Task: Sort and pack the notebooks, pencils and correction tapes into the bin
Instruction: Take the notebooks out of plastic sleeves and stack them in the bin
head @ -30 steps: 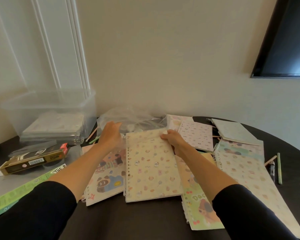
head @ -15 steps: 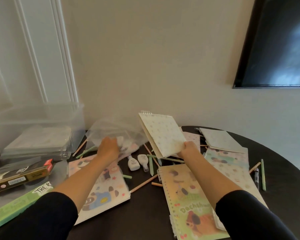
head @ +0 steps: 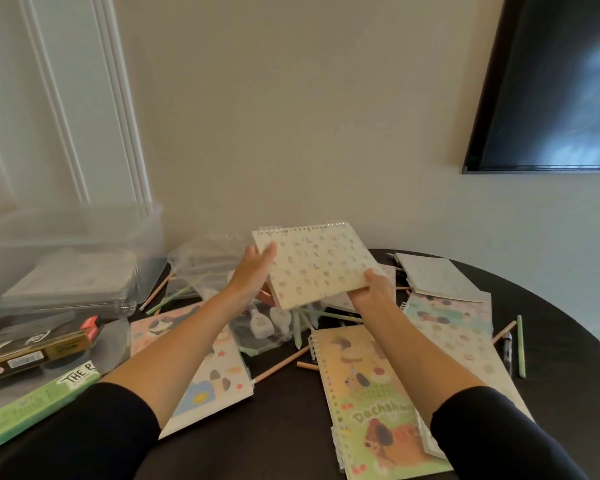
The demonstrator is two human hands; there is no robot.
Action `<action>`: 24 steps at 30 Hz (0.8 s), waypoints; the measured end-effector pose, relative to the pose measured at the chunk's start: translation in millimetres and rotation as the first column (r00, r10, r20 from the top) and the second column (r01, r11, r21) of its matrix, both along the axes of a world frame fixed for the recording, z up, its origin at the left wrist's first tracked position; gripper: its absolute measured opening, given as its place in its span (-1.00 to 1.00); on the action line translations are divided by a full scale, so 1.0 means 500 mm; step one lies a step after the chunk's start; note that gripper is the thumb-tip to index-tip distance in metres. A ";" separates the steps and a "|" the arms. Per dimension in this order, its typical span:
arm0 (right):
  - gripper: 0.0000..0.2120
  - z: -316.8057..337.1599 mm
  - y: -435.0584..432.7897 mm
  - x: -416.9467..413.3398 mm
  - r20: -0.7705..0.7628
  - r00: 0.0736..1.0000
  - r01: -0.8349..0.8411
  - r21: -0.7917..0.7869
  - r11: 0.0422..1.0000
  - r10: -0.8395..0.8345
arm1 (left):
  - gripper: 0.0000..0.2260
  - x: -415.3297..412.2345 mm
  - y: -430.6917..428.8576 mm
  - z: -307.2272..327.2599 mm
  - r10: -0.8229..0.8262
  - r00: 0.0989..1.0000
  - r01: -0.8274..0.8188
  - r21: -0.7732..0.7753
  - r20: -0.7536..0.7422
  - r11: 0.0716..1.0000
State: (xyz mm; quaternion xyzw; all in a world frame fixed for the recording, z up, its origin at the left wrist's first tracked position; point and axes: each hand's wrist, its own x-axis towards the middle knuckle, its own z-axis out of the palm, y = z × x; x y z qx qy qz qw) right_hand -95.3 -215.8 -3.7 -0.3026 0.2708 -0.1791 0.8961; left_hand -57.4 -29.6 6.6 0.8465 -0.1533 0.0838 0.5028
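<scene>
The left hand (head: 253,271) has left the plastic bag (head: 205,261) and now clasps the left edge of the spotted notebook (head: 316,265), thumb on its cover. The right hand (head: 374,287) still pinches its lower corner. The notebook is held raised, to the right of the bin (head: 84,230).

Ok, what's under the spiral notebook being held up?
Below the notebook, held by left hand and right hand: two correction tapes and green pencils on the table. Whatever lies behind its cover is hidden.

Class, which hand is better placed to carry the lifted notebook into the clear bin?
Left. The left hand grips the spotted notebook on the side nearest the clear bin; the right hand holds its far corner.
</scene>
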 end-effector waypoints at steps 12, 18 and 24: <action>-0.78 -0.012 -0.085 -0.053 -0.212 0.799 -0.573 -0.553 0.604 0.563 | -0.68 0.025 0.046 0.020 0.099 0.994 -0.104 0.116 0.049 0.988; -0.65 -0.026 -0.109 -0.052 -0.080 0.912 -0.398 -0.406 0.823 0.402 | -0.88 0.036 0.099 -0.015 0.036 0.993 -0.103 0.684 0.111 0.722; -0.53 -0.035 -0.113 -0.070 -0.190 0.882 -0.472 -0.362 0.804 0.432 | -0.55 0.028 0.101 -0.071 -0.070 0.986 -0.114 0.923 0.150 0.369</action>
